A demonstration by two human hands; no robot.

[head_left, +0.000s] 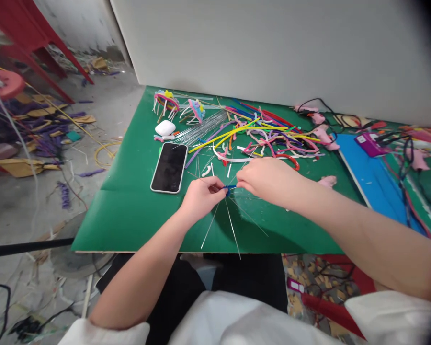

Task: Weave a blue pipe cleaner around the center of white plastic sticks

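Observation:
Thin silvery wires (232,225) spread out like spokes from a small blue pipe cleaner coil (227,191) over the green table. My left hand (205,195) pinches this hub from the left, thumb and fingers closed at the blue coil. On the other side, my right hand (260,176) has its fingers closed on the blue pipe cleaner's free end, a short stretch of which shows between the two hands. Parts of the wires are hidden behind my hands.
A phone (169,167) and a white case (165,128) lie to the left. Behind are colourful pipe cleaners (266,134), a bundle of wires (204,128) and two small decorated pieces. A blue board (373,177) with cables is at the right.

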